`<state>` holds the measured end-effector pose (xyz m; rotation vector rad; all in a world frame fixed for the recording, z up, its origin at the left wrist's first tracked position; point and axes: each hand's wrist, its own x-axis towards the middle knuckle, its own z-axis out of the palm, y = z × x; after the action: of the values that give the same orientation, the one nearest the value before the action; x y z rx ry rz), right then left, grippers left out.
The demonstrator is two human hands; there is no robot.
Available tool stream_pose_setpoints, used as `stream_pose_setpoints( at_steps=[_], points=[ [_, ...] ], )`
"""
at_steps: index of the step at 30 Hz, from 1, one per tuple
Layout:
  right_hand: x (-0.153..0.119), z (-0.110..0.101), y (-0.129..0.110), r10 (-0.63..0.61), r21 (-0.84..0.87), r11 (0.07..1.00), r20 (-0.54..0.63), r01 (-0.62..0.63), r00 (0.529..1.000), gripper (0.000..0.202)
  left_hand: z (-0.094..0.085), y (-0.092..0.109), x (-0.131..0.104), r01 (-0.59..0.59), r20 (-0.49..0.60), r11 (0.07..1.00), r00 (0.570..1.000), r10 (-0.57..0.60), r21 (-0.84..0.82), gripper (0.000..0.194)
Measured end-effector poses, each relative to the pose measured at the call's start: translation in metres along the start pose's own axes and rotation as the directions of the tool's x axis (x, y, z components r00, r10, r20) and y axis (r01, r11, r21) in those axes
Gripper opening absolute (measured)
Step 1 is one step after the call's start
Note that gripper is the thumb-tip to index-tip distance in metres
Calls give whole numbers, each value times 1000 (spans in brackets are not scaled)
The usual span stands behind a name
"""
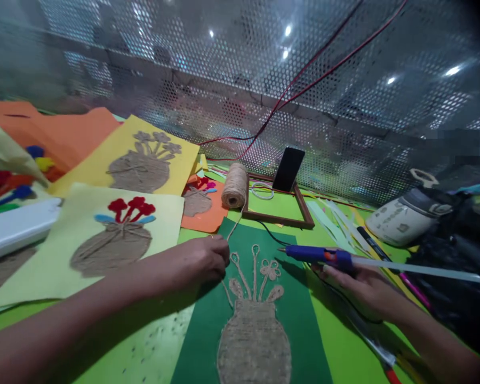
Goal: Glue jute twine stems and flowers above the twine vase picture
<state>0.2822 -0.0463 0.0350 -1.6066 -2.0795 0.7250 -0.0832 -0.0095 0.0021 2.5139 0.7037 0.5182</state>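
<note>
A green sheet [304, 325] bears a vase of twine [254, 344] with twine stems, leaves and flower loops above it. My left hand [210, 258] is closed at the sheet's upper left, its fingers pinched on twine [234, 228] that runs up to the twine spool [235, 185]; a loose length hangs below the fingers. On the right, my right hand [354, 282] is wrapped round a blue glue gun [320, 255], whose tip points left above the sheet, right of the twine flowers. A long glue stick [420, 268] sticks out of the gun's back.
Finished vase pictures on pale yellow [166, 213], yellow [188, 160] and orange sheets [218, 210] lie left and behind. A wooden frame [278, 220] with a dark phone [288, 169] stands behind. A bottle [404, 216], black bag [456, 266] and paper strips are right; perforated metal rises beyond.
</note>
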Motion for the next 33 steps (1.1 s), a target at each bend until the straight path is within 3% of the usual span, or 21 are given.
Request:
stream_pose_setpoints(
  at_steps=[8,14,19,22,27,33],
  points=[
    [1,1,-7,7,17,1000,-1,-7,1000,40,-3,16,2,50,51,995,997,-55,91,27],
    [4,10,-9,-229,-49,973,-52,227,972,27,-6,13,-1,276,-44,954,958,-283,-121,23],
    [16,21,2,-434,-225,892,-181,393,882,34,3,3,3,294,-163,921,926,-341,-257,24],
    [33,20,14,-443,-324,875,-234,361,865,33,6,-4,6,292,-224,900,900,-373,-323,20],
    [66,16,33,-339,-465,867,-285,181,897,23,7,-10,8,356,-204,837,860,-467,-416,29],
    [76,23,46,-256,-561,824,-253,74,933,34,9,-3,8,308,-221,877,887,-405,-368,25]
  ],
)
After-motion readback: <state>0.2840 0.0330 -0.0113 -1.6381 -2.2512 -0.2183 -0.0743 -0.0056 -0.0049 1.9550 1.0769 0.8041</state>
